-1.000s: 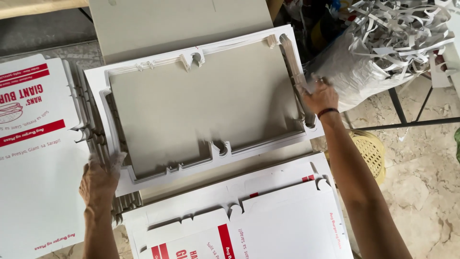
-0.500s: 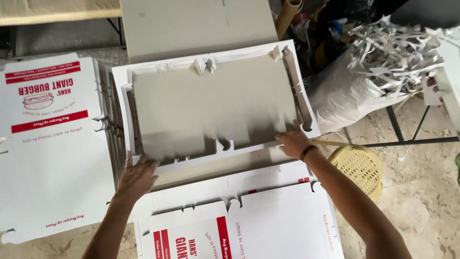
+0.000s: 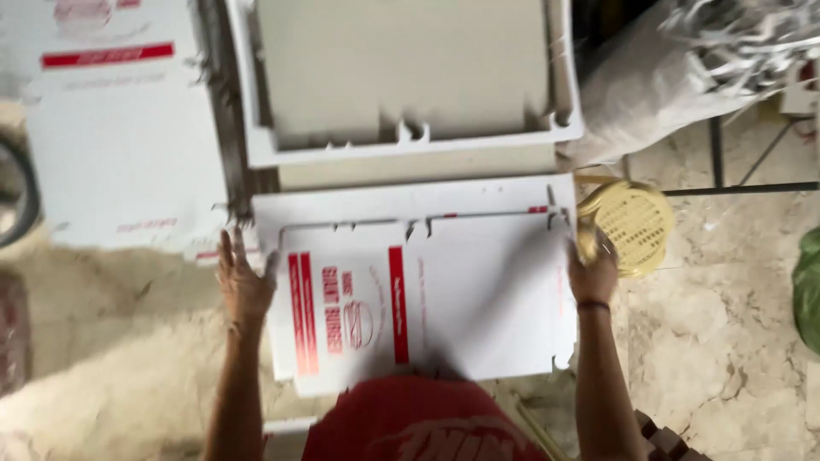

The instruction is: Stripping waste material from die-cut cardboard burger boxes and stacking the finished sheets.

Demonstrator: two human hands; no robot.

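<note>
At the near end of the stack, printed die-cut carton sheet (image 3: 427, 299) lies flat, left hand (image 3: 243, 286) open-palmed on its left edge, right hand (image 3: 592, 271) gripping its right edge. Beyond it: stripped waste frame (image 3: 410, 147); yellow basket (image 3: 632, 224) just right. Sheet not yet lifted.

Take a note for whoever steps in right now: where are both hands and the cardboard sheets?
Left hand: open, flat against the left edge of the white die-cut cardboard sheet with red print.
Right hand: gripping that sheet's right edge.
The sheet tops a stack in front of the person.
Above it lies the white cardboard frame of offcut around a grey sheet; another printed stack sits left.
Frame not yet cleared away.
</note>
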